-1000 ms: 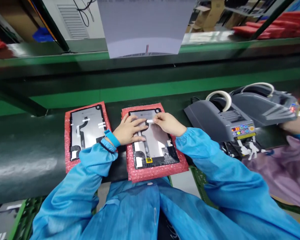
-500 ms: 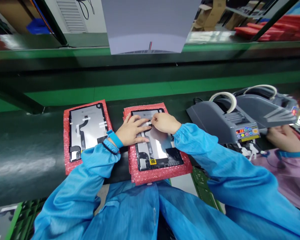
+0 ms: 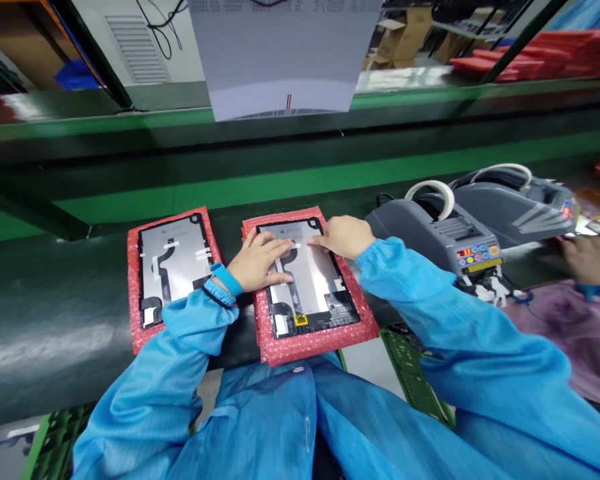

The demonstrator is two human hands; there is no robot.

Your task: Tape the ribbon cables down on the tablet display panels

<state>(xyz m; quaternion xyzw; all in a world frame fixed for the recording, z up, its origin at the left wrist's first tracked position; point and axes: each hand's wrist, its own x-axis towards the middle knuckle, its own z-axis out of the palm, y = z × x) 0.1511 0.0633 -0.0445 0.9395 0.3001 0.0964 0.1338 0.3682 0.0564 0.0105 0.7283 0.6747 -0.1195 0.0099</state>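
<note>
A tablet screen panel (image 3: 317, 290) lies back side up on a stack of red bubble-wrap sheets (image 3: 313, 350). It has a grey metal back, a black flex cable, white tape pieces and a yellow sticker (image 3: 301, 320). My left hand (image 3: 261, 262) rests flat with spread fingers on the panel's left side, holding nothing. Over the upper right edge is my right hand (image 3: 349, 237), its fingers curled and thumb against forefinger, tips at the panel's surface. Whatever is in that pinch is hidden. A second tablet panel (image 3: 183, 267) lies on bubble wrap to the left.
Two grey tape dispensers (image 3: 437, 230) stand on the dark bench to the right, the nearer with a lit display. Beyond them is a co-worker's hand (image 3: 595, 257). A paper sheet (image 3: 285, 67) hangs ahead. Green crates (image 3: 415, 373) sit below the bench edge.
My right hand has moved right across the panel, away from my left fingers and the flex cable's top. My left hand stays on the panel. The co-worker's hand has moved away from the dispenser.
</note>
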